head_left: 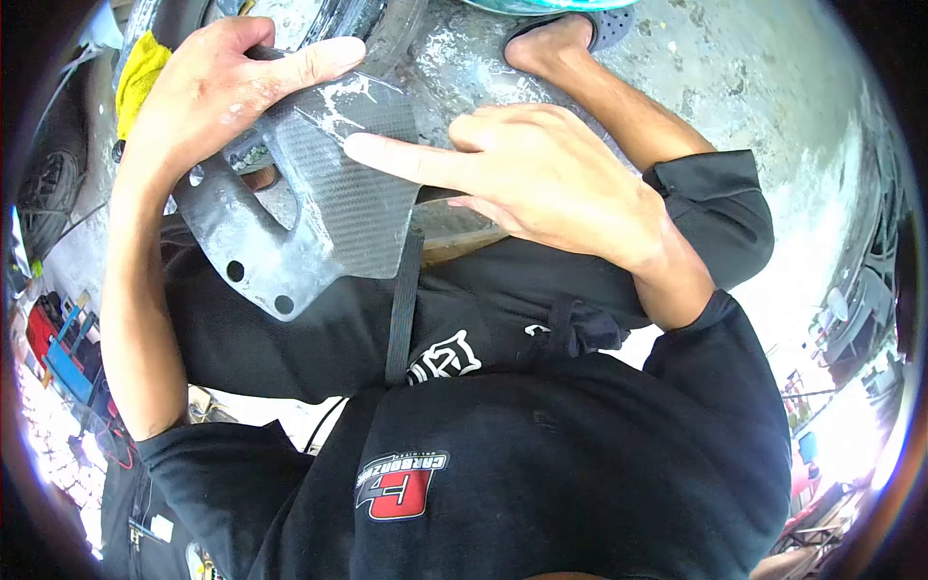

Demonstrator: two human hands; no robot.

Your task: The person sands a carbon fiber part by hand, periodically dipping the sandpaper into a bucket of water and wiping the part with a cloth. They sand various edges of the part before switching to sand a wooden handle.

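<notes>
A dark carbon-fibre panel (360, 208) with a woven pattern lies tilted over my lap. It has a curved cut-out, two round holes near its lower edge and whitish wet streaks near its top. My left hand (215, 97) grips the upper left edge, thumb laid over the top face and the other fingers mostly hidden behind. From the right, my right hand (556, 174) reaches in with its index finger stretched flat on the woven surface. Its other fingers are bent near the panel's right edge, partly hidden; I see no tool in it.
A yellow cloth (142, 82) hangs beside my left wrist. At the top is the rim of a teal basin (541, 6), near my bare foot and a grey clog (611, 29). Wet-marked concrete floor (715, 72) spreads to the right. Red and blue items (66, 353) stand far left.
</notes>
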